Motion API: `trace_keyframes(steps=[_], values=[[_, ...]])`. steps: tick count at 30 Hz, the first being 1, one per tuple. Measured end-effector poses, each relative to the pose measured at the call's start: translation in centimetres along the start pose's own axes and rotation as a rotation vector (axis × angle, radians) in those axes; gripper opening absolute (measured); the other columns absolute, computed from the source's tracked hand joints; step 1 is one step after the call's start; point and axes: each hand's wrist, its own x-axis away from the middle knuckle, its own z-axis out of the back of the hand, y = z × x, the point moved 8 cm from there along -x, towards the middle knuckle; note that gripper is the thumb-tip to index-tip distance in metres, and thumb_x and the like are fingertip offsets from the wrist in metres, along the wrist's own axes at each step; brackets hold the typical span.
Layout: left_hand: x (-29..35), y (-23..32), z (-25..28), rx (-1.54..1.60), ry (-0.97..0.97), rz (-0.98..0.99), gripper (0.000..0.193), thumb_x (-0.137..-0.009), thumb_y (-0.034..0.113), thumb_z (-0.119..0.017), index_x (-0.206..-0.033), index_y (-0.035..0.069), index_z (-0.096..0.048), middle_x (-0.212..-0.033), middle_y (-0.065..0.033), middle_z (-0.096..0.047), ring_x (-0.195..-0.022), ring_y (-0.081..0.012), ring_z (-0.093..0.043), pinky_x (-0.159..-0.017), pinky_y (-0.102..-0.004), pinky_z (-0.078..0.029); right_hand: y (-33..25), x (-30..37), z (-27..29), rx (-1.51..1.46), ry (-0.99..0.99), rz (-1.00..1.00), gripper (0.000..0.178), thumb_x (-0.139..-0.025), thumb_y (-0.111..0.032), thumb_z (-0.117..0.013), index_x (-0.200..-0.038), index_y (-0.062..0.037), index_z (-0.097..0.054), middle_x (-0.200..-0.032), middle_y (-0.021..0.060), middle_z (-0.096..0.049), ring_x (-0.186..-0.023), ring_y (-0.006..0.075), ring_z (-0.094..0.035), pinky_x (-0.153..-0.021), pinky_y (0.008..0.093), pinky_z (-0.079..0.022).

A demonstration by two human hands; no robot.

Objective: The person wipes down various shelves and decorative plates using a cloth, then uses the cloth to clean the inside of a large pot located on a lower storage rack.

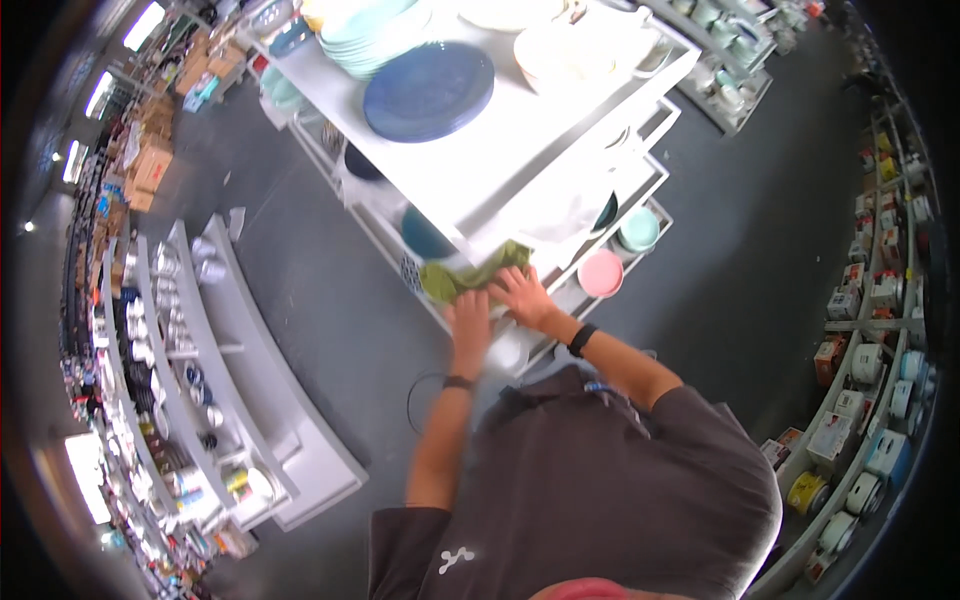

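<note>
A crumpled green cloth [445, 282] lies at the near corner of a white display shelf, just below its top board [465, 185]. My left hand [468, 322], somewhat blurred, has its fingers closed at the cloth's near edge. Beside it, my right hand [524, 298] grips the cloth's right part, fingers bent over the fabric. The fingertips of both hands are partly hidden in the folds. Close to the cloth on the lower tiers are a teal dish [427, 232], a pink bowl [600, 273] and a mint bowl [638, 230].
Blue plates [428, 92] and a stack of pale mint plates [372, 42] stand on the top board. A stepped grey shelf unit [290, 400] with metalware is at the left. Shelves with boxes [832, 438] line the right; grey floor [740, 240] lies between.
</note>
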Motion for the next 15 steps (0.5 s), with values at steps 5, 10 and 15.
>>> trace_keyframes(steps=[5, 10, 15], values=[[-0.7, 0.5, -0.3, 0.034, 0.135, -0.073, 0.03, -0.079, 0.008, -0.056, -0.109, 0.009, -0.052, -0.099, -0.0086, -0.05, -0.097, -0.0272, -0.048, -0.082, -0.0419, -0.031, 1.2, -0.3, -2.2, 0.131, 0.054, -0.125, 0.043, -0.071, -0.025, -0.068, -0.112, -0.0195, -0.054, -0.105, 0.0089, -0.047, -0.104, 0.0292, -0.046, -0.088, 0.049, -0.036], [-0.4, 0.5, 0.2, 0.034, 0.163, -0.147, 0.029, -0.076, 0.003, -0.056, -0.104, 0.009, -0.05, -0.096, -0.0093, -0.048, -0.094, -0.0263, -0.047, -0.077, -0.0391, -0.028, 0.5, 0.0, -1.9, 0.141, 0.019, -0.12, 0.036, -0.076, -0.018, -0.059, -0.112, -0.0163, -0.053, -0.107, 0.0105, -0.046, -0.103, 0.0303, -0.046, -0.085, 0.0533, -0.039], [-0.4, -0.3, -0.8, 0.001, 0.124, -0.159, 0.038, -0.071, 0.003, -0.058, -0.107, 0.009, -0.05, -0.097, -0.0095, -0.047, -0.095, -0.0276, -0.046, -0.078, -0.041, -0.028, 0.4, -0.3, -1.2, 0.09, 0.051, -0.059, 0.03, -0.08, -0.015, -0.052, -0.11, -0.0149, -0.055, -0.105, 0.0107, -0.046, -0.101, 0.0303, -0.046, -0.084, 0.0455, -0.04]])
